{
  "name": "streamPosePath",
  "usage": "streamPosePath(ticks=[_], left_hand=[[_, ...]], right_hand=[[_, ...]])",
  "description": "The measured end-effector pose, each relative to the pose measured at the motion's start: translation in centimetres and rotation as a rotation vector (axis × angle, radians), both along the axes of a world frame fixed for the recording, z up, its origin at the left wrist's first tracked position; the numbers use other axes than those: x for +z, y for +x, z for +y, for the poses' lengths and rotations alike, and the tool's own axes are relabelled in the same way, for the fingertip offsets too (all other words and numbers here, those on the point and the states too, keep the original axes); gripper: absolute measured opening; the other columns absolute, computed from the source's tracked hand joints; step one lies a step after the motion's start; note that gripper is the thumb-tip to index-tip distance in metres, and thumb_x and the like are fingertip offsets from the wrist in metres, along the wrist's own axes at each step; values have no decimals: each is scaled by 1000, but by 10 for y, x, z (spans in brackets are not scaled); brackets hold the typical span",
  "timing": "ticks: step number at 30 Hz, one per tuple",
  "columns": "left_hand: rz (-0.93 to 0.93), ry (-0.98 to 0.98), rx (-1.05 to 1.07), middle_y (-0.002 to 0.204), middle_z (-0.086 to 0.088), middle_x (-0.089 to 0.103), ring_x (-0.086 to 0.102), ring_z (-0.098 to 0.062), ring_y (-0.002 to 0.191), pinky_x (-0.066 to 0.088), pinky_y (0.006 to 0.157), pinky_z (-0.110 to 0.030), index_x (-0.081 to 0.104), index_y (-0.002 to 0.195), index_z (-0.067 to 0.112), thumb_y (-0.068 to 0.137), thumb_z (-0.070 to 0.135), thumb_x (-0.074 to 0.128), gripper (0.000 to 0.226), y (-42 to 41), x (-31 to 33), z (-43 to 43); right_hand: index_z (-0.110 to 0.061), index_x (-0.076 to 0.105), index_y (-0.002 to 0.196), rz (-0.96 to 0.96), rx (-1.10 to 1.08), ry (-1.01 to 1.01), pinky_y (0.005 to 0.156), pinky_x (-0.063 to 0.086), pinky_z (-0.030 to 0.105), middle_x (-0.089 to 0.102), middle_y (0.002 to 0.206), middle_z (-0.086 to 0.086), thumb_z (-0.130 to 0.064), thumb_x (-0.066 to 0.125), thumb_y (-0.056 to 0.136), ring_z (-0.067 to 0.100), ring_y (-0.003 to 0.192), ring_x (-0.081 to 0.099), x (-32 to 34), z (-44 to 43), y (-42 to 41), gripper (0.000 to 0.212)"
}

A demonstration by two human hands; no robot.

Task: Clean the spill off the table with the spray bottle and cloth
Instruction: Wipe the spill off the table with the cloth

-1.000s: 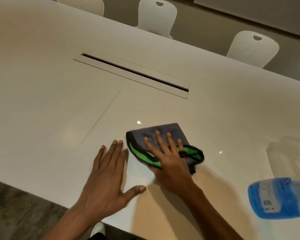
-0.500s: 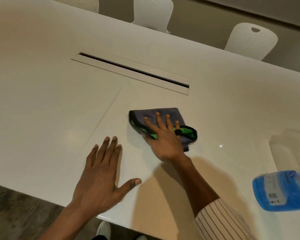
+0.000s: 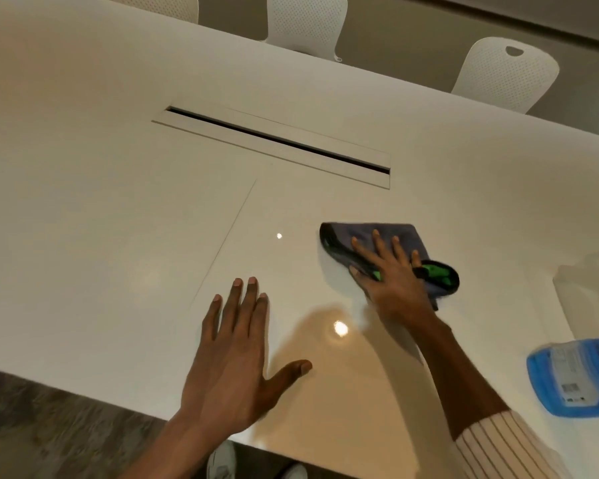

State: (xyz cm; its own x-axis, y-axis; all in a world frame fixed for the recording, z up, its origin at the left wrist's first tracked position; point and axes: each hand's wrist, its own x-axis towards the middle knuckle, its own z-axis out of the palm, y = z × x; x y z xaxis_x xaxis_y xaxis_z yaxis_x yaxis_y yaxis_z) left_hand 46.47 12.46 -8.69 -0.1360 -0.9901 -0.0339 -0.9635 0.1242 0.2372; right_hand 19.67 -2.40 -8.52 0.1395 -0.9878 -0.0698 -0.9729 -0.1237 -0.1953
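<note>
A dark grey cloth with green trim point(image 3: 360, 236) lies on the white table point(image 3: 118, 202) right of centre. My right hand point(image 3: 391, 281) presses flat on it, fingers spread over the fabric and thumb at its near edge. My left hand point(image 3: 236, 357) rests flat on the bare tabletop near the front edge, fingers together and thumb out, holding nothing. The spray bottle point(image 3: 574, 378), blue with a white label, is at the far right, partly cut off by the frame and blurred. No spill shows on the glossy surface, only light reflections.
A long recessed cable slot point(image 3: 277, 140) runs across the table beyond the cloth. A thin seam runs from it toward me. White perforated chairs point(image 3: 505, 74) stand along the far side. A blurry translucent shape point(image 3: 588, 295) sits above the bottle.
My right hand has slid the cloth away from me and then to the right across the table. My left hand has stayed flat in about the same place.
</note>
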Motion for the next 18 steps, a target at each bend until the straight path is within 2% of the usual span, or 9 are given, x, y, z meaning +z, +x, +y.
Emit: streamPosePath(ticks=[2, 5, 9, 13, 15, 18], left_hand=[[2, 0, -5, 180, -10, 1, -6, -28, 167, 16, 133, -58, 23, 169, 8, 88, 97, 21, 121, 0, -2, -1], [-8, -1, -10, 180, -12, 5, -1, -30, 167, 20, 132, -59, 26, 167, 6, 88, 97, 22, 121, -1, -5, -3], [-31, -39, -21, 178, -15, 16, 11, -33, 166, 26, 129, -62, 35, 164, 3, 88, 95, 29, 119, -1, -10, -4], [-42, -57, -18, 177, -16, 18, 13, -34, 166, 28, 128, -63, 38, 163, 3, 88, 95, 31, 119, -1, -13, -4], [-36, -70, -17, 177, -16, 18, 12, -34, 166, 27, 128, -63, 39, 162, 3, 88, 94, 32, 118, 0, -14, -4], [-37, -75, -23, 178, -16, 18, 12, -34, 166, 27, 128, -63, 39, 161, 2, 89, 94, 32, 117, 0, -14, -3]], right_hand=[[-51, 13, 160, 59, -23, 23, 128, -8, 57, -2, 175, -5, -61, 35, 103, 31, 161, -3, 2, -18, 7, 61], [-50, 11, 160, 88, 24, -2, 127, -8, 59, -3, 175, -3, -64, 33, 102, 34, 161, -4, -4, -19, 27, 64], [-52, 11, 160, 78, 170, -25, 126, -5, 62, 3, 175, -3, -60, 35, 96, 33, 161, -2, -3, 16, 42, 69], [-48, 14, 161, 27, 269, -44, 128, -5, 59, 5, 175, -4, -52, 31, 86, 29, 161, -3, 2, 71, 34, 76], [-50, 10, 161, 60, 239, -16, 128, -4, 59, 0, 175, -7, -44, 24, 80, 29, 161, -5, 6, 80, 17, 82], [-50, 6, 161, 87, 131, 31, 128, -7, 58, -4, 175, -6, -52, 17, 83, 30, 161, -8, 9, 69, -12, 79]])
